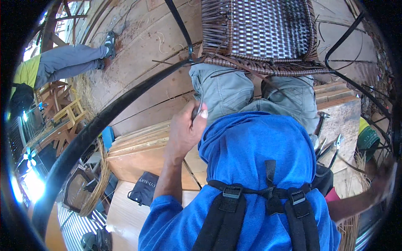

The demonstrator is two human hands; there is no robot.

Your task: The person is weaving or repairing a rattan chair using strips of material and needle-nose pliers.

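Note:
A woven seat [268,31] of dark brown flat strips, on a black metal frame [121,98], stands in front of my knees. Loose strip ends [215,37] stick out along its left side and near edge. My left hand [188,125] is raised over my left thigh, its fingers closed round a thin, curved grey thing [202,96] whose kind I cannot make out. Far out to the right, my right hand [386,180] is smeared by motion at the picture's dark rim. Its fingers cannot be read, nor whether it holds anything.
Beside my right hip, a hammer [322,121] and pliers [336,144] rest on a wooden board [345,113]. Stacked planks [140,140] and a black pouch [143,188] are at my left. Another person [67,67] is at far left, near wooden frames [69,113].

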